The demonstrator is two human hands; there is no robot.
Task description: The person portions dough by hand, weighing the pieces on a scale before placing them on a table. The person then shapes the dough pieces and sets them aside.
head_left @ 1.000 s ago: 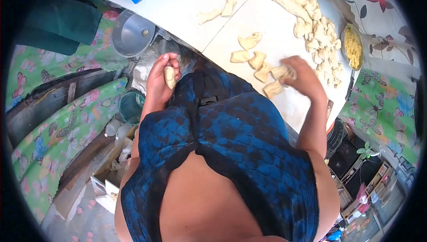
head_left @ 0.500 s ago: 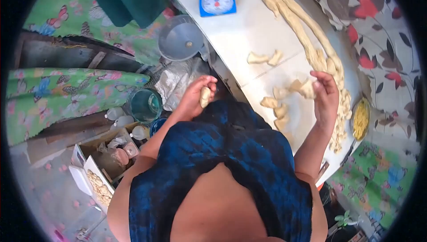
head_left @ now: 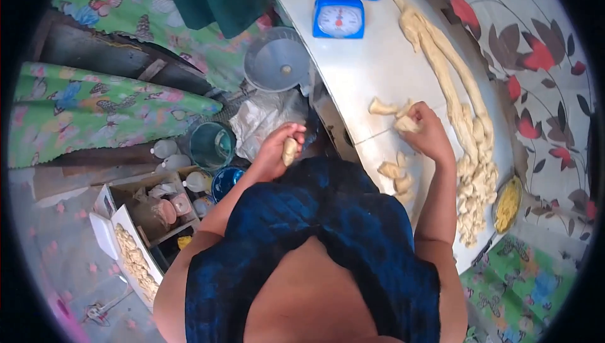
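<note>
My left hand (head_left: 272, 152) is off the table's left side, closed around a small piece of dough (head_left: 290, 151) that pokes out below the fingers. Over the tabletop, my right hand (head_left: 431, 136) has its fingers closed on another dough piece (head_left: 407, 124). Just beyond those fingertips lies a loose dough piece (head_left: 380, 107). A few more cut pieces (head_left: 392, 171) sit nearer my body. To the right, a long twisted rope of dough (head_left: 435, 43) runs along the table, with a heap of small dough pieces (head_left: 474, 195) at its near end.
A blue dial scale (head_left: 339, 18) with a blue tray stands at the table's far end. A bowl of yellow shreds (head_left: 507, 205) rests at the right edge. Left on the floor are a grey basin (head_left: 275, 69), a green bucket (head_left: 211, 145) and a tray of shaped dough (head_left: 134, 258).
My right hand has come down and left from beside the dough rope to the loose pieces. The left hand still holds its dough piece. The whole view has shifted slightly.
</note>
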